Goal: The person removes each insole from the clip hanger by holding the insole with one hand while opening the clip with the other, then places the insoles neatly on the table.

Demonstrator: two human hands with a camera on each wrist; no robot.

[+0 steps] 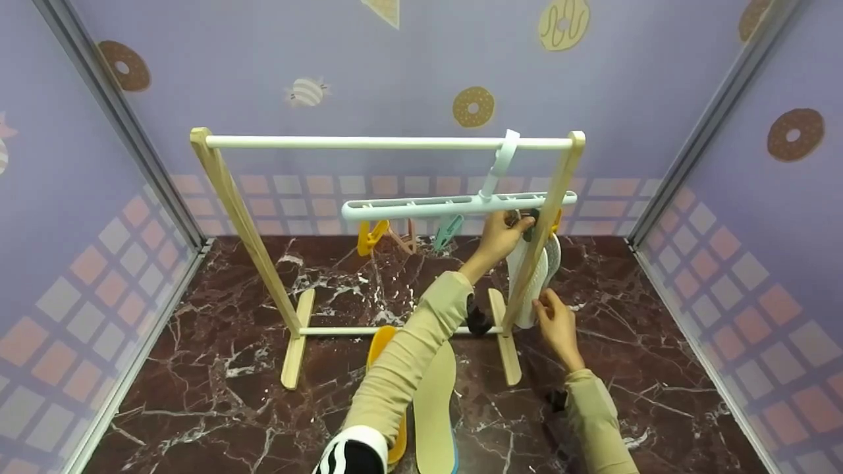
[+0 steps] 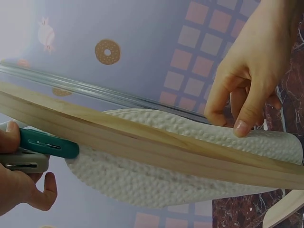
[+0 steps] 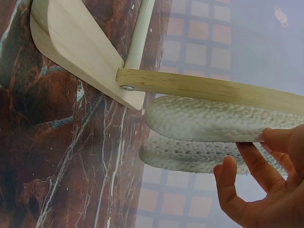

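Up under the hanger's right part, my left hand (image 1: 500, 237) pinches the handle end of a dark green clothespin (image 2: 50, 143), with a grey clothespin (image 2: 28, 162) right beside it. The green clothespin's jaws are at the top end of a white dimpled insole (image 2: 123, 185), which hangs behind the rack's right post. Lower down, my right hand (image 1: 558, 322) pinches this insole's edge between thumb and fingers. A second dimpled insole (image 3: 190, 156) hangs alongside, near an orange clothespin (image 1: 557, 221). The pale blue hanger (image 1: 415, 207) hooks over the rack's top rod.
Orange (image 1: 370, 238), pink (image 1: 405, 238) and teal (image 1: 448, 232) clothespins hang from the hanger's left part. The wooden rack (image 1: 244, 224) stands on a dark marbled surface (image 1: 224, 395). A beige insole (image 1: 435, 408) and an orange insole (image 1: 382, 339) lie in front, partly under my left sleeve.
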